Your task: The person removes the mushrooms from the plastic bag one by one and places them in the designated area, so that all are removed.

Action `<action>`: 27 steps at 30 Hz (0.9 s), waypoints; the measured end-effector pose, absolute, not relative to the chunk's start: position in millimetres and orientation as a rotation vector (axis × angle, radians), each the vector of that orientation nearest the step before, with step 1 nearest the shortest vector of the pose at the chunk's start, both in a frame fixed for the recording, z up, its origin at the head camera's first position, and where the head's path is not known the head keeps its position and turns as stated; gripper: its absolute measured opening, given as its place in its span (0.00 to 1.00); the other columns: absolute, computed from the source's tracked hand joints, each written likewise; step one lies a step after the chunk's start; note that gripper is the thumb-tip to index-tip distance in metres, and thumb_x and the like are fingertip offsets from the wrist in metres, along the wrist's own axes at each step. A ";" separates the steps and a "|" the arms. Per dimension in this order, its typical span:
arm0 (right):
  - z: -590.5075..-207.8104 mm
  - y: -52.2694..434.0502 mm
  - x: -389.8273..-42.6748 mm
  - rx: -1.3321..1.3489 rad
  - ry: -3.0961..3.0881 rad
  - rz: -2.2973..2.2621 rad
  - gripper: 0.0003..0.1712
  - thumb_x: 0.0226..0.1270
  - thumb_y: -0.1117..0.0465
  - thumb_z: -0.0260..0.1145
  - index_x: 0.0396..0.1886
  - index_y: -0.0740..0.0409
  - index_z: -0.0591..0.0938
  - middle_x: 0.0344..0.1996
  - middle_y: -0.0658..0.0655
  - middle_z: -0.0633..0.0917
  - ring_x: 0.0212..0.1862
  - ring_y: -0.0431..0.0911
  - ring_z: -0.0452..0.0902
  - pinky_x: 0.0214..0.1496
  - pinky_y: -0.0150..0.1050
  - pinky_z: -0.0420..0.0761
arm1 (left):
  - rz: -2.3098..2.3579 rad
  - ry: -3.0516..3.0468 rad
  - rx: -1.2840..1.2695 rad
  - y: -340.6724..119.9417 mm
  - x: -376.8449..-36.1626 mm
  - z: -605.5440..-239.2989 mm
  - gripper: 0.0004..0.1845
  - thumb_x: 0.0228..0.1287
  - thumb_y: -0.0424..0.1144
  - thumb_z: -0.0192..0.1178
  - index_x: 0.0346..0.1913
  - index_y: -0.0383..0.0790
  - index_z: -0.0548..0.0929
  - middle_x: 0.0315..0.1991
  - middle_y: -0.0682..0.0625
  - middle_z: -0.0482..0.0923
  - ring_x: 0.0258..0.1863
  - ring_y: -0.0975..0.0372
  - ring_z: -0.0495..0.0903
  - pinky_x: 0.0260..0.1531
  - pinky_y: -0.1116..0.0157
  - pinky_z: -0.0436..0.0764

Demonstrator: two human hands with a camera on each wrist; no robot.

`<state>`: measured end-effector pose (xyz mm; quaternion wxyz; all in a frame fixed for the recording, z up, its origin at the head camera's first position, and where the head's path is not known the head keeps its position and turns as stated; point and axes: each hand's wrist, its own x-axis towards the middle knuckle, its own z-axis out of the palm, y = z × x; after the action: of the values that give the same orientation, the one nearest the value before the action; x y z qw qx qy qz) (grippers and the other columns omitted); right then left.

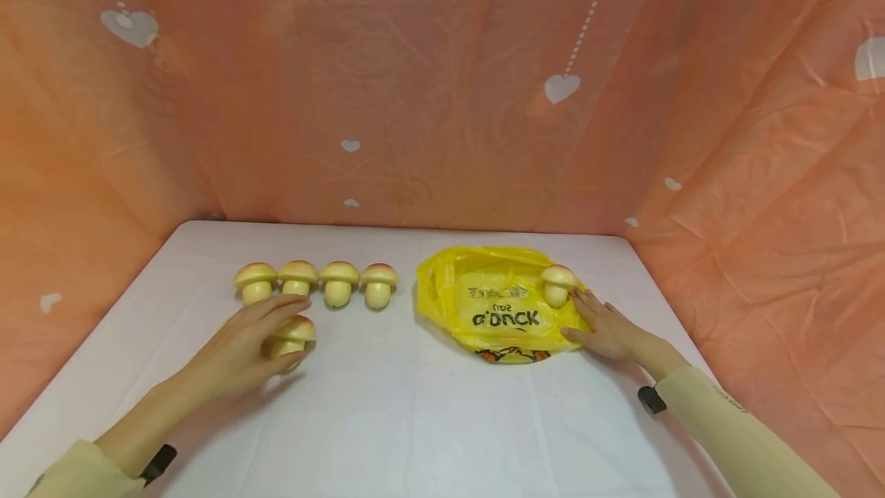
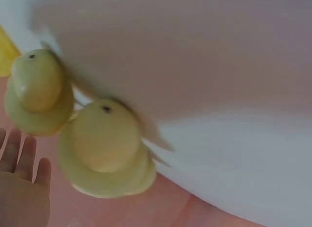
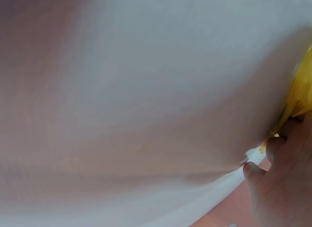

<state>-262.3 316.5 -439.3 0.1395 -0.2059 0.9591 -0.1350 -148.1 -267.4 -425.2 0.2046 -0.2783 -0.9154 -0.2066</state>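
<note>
My left hand (image 1: 238,344) is spread around a toy mushroom (image 1: 293,330) with a pale stem and reddish-yellow cap. In the left wrist view its fingers (image 2: 25,156) look straight, apart from the mushrooms. Just beyond stands a row of similar mushrooms (image 1: 337,284), one partly hidden by that hand. My right hand (image 1: 611,333) rests at the right edge of a yellow plastic bag (image 1: 442,290), thumb and fingers apart. Another mushroom (image 1: 557,285) lies at the bag's right side, close to those fingertips. In the right wrist view the fingers (image 3: 275,149) touch the bag's edge.
A white-covered table (image 1: 359,421) carries everything. Orange cloth (image 1: 415,98) with white hearts hangs behind and on both sides. Dark bands (image 1: 651,400) sit at the wrists, by the light sleeves.
</note>
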 end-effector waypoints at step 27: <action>-440.0 317.0 -262.9 -0.597 2.765 -0.383 0.53 0.79 0.38 0.57 0.81 0.75 0.51 0.80 0.75 0.49 0.81 0.72 0.39 0.77 0.73 0.44 | -1.076 -2.360 -0.888 -142.8 -202.5 -400.9 0.34 0.65 0.34 0.73 0.73 0.38 0.74 0.70 0.43 0.73 0.69 0.48 0.74 0.65 0.46 0.76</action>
<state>-262.9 317.0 -440.0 0.1431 -0.2071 0.9587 -0.1326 -202.5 -142.8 -400.9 0.1988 -0.3174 -0.8437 -0.3846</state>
